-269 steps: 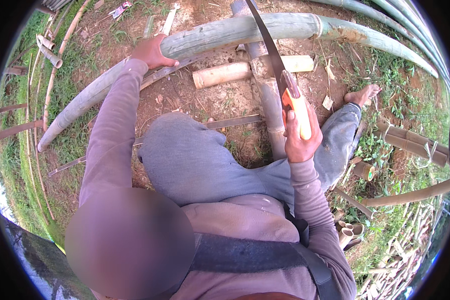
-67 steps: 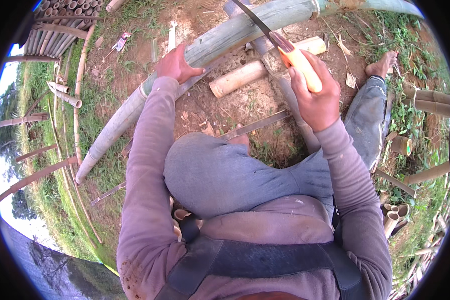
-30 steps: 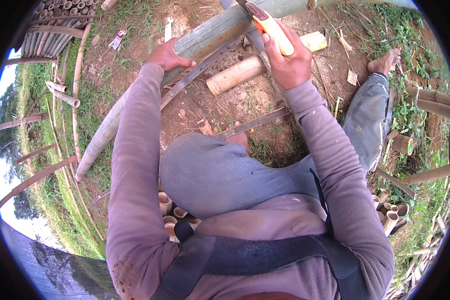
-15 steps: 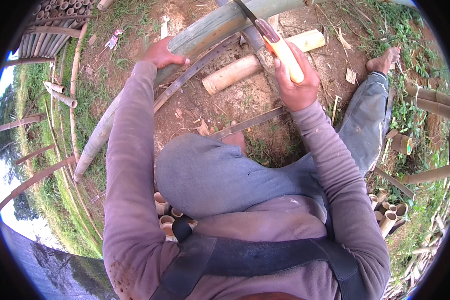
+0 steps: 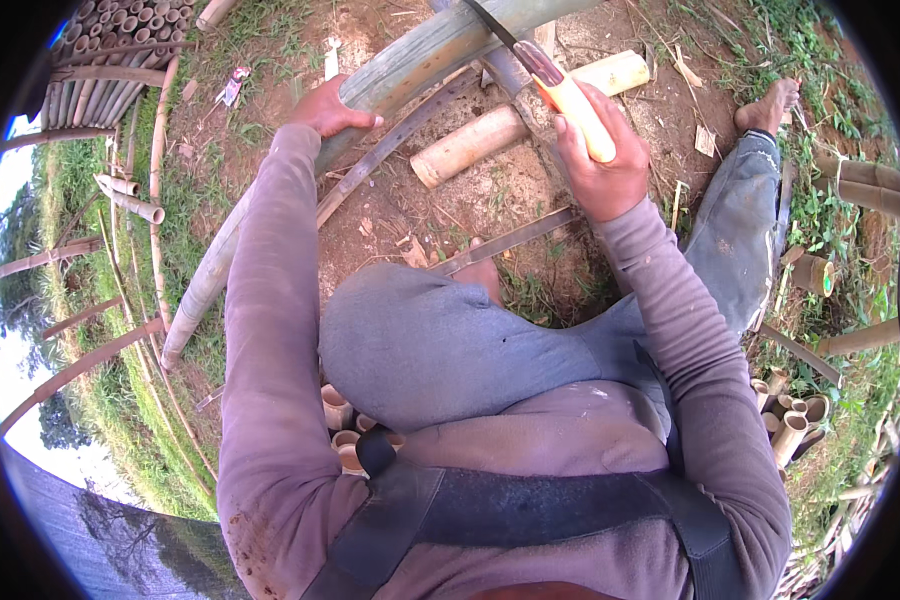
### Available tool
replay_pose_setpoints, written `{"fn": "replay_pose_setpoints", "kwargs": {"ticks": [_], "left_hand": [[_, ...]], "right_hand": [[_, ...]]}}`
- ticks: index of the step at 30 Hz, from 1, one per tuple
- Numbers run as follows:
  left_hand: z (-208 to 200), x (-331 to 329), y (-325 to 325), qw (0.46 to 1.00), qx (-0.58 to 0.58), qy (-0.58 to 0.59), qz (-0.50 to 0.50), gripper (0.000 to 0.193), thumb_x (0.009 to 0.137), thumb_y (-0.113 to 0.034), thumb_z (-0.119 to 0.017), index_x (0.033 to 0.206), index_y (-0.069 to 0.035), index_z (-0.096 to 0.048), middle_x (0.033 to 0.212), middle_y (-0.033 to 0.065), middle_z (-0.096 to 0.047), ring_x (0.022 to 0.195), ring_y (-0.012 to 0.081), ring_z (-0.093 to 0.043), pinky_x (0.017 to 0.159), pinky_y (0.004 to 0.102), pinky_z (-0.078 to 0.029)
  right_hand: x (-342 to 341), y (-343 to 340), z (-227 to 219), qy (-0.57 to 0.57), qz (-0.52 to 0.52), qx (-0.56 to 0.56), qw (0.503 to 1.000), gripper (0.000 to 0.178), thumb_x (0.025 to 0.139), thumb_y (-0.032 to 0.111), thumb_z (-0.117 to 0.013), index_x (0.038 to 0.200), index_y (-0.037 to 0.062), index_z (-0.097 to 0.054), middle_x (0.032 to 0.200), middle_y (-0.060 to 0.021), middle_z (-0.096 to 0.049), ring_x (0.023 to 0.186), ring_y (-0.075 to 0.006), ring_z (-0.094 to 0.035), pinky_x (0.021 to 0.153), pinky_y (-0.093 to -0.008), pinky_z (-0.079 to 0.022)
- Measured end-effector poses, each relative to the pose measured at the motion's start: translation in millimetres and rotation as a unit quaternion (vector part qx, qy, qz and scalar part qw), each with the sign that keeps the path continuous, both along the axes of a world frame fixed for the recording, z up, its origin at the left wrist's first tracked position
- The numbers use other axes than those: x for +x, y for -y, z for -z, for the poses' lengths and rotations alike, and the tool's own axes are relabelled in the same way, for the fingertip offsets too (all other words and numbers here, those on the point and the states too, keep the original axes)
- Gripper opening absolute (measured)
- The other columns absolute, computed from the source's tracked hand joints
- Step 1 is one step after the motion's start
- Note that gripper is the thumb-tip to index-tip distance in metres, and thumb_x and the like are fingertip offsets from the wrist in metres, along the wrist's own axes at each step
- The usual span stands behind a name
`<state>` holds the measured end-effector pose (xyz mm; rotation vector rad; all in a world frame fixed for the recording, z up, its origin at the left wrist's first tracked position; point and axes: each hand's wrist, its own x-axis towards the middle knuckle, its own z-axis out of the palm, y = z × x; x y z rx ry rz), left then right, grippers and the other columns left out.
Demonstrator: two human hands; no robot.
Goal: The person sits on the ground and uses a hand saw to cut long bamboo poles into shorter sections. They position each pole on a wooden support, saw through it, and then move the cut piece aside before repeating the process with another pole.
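A long, thick green-grey bamboo pole (image 5: 410,72) slants across the upper part of the view, its lower end resting at the left. My left hand (image 5: 332,110) is closed on it, thumb along the near side and the other fingers mostly hidden behind. My right hand (image 5: 608,165) grips the pale orange handle of a hand saw (image 5: 578,112). Its dark, narrow blade lies across the pole near the top edge. How deep the blade sits in the pole I cannot tell. Below the pole, a short cut bamboo piece (image 5: 470,147) lies on sawdust-covered ground.
Another cut bamboo piece (image 5: 612,74) lies near the saw. A flat split-bamboo strip (image 5: 510,240) crosses beside my bent leg (image 5: 420,340). Stacked bamboo tubes (image 5: 130,25) stand at far left; short tubes (image 5: 790,432) sit at right. My other leg (image 5: 725,225) stretches right.
The whole view has shifted slightly to the right. Both hands keep their hold, and the saw stays across the pole with hardly any visible movement.
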<state>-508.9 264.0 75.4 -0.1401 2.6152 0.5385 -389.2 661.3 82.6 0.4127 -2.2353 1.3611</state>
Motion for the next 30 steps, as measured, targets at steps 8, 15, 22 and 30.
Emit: {"fn": "replay_pose_setpoints", "kwargs": {"ticks": [8, 15, 22, 30], "left_hand": [[11.3, 49.3, -10.1, 0.959, -0.108, -0.248, 0.087, 0.119, 0.063, -0.051, -0.099, 0.160, -0.013, -0.042, 0.135, 0.0187, -0.070, 0.127, 0.0395, -0.067, 0.112, 0.0485, -0.052], [0.7, 35.8, -28.8, 0.971, -0.196, -0.135, -0.002, 0.108, 0.066, -0.047, -0.096, 0.157, -0.014, -0.047, 0.135, 0.0177, -0.072, 0.118, 0.0373, -0.072, 0.105, 0.0455, -0.056], [2.0, 39.6, -15.9, 0.964, -0.213, -0.158, 0.018, 0.099, 0.068, -0.050, -0.093, 0.152, -0.016, -0.052, 0.130, 0.0160, -0.074, 0.114, 0.0359, -0.074, 0.102, 0.0465, -0.058], [17.9, 53.8, -25.5, 0.965, -0.221, -0.139, -0.001, 0.100, 0.068, -0.050, -0.093, 0.152, -0.013, -0.052, 0.129, 0.0164, -0.074, 0.115, 0.0362, -0.074, 0.103, 0.0466, -0.058]], "right_hand": [[-5.2, 0.8, -0.1, 0.157, -0.002, -0.037, 0.987, 0.043, 0.096, 0.023, -0.083, 0.129, 0.0006, -0.067, 0.095, -0.0193, -0.077, 0.081, -0.0259, -0.079, 0.071, -0.0371, -0.061], [-15.8, 11.8, -34.9, 0.034, -0.065, -0.093, 0.993, 0.043, 0.099, 0.028, -0.081, 0.128, -0.0007, -0.067, 0.090, -0.0160, -0.076, 0.078, -0.0267, -0.077, 0.071, -0.0411, -0.059], [35.9, -15.0, -58.4, 0.125, -0.032, -0.019, 0.991, 0.032, 0.095, 0.017, -0.083, 0.116, -0.0024, -0.070, 0.087, -0.0168, -0.076, 0.074, -0.0268, -0.076, 0.067, -0.0374, -0.058], [25.5, -16.4, -31.1, 0.092, -0.014, -0.002, 0.996, 0.028, 0.092, 0.014, -0.085, 0.109, -0.0034, -0.071, 0.085, -0.0162, -0.076, 0.072, -0.0268, -0.077, 0.065, -0.0384, -0.060]]}}
